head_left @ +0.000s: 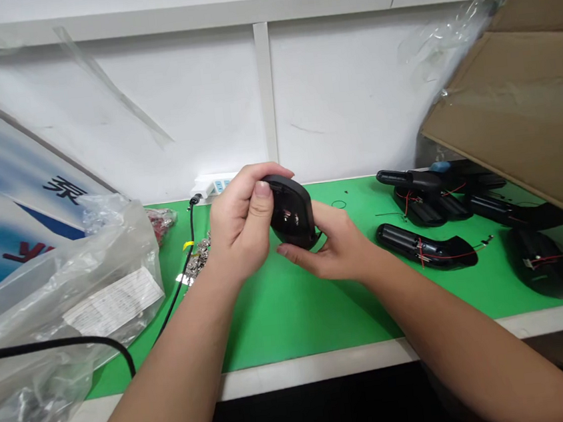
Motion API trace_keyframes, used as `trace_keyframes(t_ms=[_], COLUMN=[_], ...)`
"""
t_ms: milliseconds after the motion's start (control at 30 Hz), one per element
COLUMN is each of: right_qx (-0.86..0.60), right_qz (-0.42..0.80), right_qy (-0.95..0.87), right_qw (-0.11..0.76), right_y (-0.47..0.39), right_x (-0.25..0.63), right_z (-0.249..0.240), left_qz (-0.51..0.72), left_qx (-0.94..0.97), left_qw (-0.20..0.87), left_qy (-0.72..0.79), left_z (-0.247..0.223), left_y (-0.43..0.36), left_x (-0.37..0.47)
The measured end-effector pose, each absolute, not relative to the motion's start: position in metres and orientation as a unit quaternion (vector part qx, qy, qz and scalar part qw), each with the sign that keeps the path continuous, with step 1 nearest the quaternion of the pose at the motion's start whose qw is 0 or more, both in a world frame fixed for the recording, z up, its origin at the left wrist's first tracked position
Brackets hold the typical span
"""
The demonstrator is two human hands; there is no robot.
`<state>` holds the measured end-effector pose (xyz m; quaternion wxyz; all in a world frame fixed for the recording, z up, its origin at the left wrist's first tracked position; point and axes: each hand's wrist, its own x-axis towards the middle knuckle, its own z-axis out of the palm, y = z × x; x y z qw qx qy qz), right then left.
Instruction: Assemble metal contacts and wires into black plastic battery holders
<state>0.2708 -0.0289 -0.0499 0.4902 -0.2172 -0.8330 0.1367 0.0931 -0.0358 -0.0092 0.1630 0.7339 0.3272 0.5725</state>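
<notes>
Both my hands hold a black plastic housing (292,213) above the middle of the green mat. Its hollow inside faces me, with small shiny metal bits in it. My left hand (245,221) grips its upper left edge, thumb on the rim. My right hand (335,242) is closed around the lower right edge, and its fingers are partly hidden behind the part. To the right lies a similar curved black housing (423,246) with red wires across it. On the left, a pile of small metal parts (198,256) lies close to my left wrist.
More black housings (425,196) with red wires are grouped at the right, under a cardboard box (515,92). At the left are a clear plastic bag (115,255), a black cable (171,310) and a white power strip (213,184). A white wall (350,96) stands behind the green mat (283,325).
</notes>
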Motion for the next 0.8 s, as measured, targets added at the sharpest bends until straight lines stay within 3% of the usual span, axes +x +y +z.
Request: trace_keyframes(t_ms=[200,467,600,800], right_qx=[-0.222,-0.274,-0.296,-0.282], right_qz=[0.016,-0.093,-0.139,-0.103], right_qy=[-0.818,-0.760,-0.743,-0.746], right_qw=[0.531,0.582,0.584,0.595], right_y=[-0.022,-0.018,-0.019,-0.018], right_x=[0.273,0.273,0.272,0.273], right_z=[-0.054,-0.057,-0.056,-0.054], left_qz=[0.573,0.542,0.529,0.526], left_qx=[0.740,0.804,0.791,0.741], left_qw=[0.217,0.137,0.234,0.341], left_qy=[0.280,0.201,0.200,0.240], left_z=[-0.010,-0.046,-0.053,-0.049], left_y=[-0.036,-0.012,-0.008,-0.010], left_x=[0.092,0.110,0.112,0.108])
